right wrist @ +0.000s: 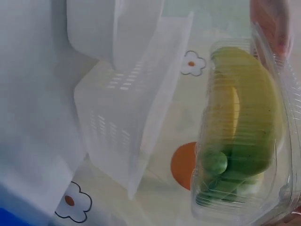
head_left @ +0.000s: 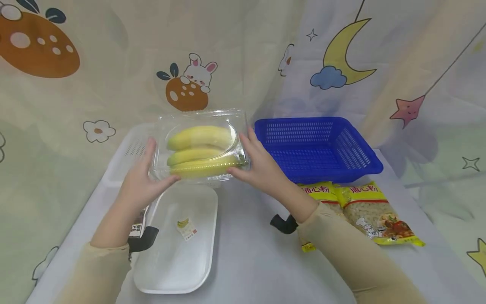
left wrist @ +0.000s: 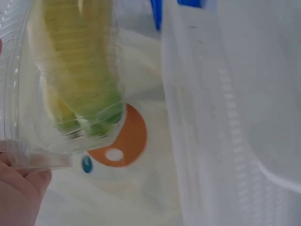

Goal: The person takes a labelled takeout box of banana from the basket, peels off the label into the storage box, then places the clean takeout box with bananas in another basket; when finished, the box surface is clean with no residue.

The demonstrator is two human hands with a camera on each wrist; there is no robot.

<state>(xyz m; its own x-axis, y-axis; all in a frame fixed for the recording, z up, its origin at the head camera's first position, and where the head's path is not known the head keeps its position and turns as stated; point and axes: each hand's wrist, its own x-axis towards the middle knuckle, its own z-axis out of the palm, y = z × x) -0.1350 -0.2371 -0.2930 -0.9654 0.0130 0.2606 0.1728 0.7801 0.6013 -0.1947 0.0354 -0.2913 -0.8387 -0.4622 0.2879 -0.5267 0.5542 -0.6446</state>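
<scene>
Both hands hold up a clear plastic clamshell box (head_left: 201, 119) with several yellow bananas (head_left: 201, 137) inside. My left hand (head_left: 138, 185) grips its left end, thumb along the front lower edge. At the right end my right hand (head_left: 263, 166) grips it between thumb and fingers. In the right wrist view the bananas' green ends show through the box wall. Below the box stands a shallow white tray (head_left: 171, 270). A small paper label (head_left: 187, 229) with a banana picture lies in it.
A white perforated basket (head_left: 121, 156) stands behind the tray, partly hidden by the box and left hand. At back right is a blue basket (head_left: 303, 162). Two yellow pasta bags (head_left: 379, 211) lie before it, one partly under the right forearm. A patterned curtain (head_left: 258, 55) hangs behind.
</scene>
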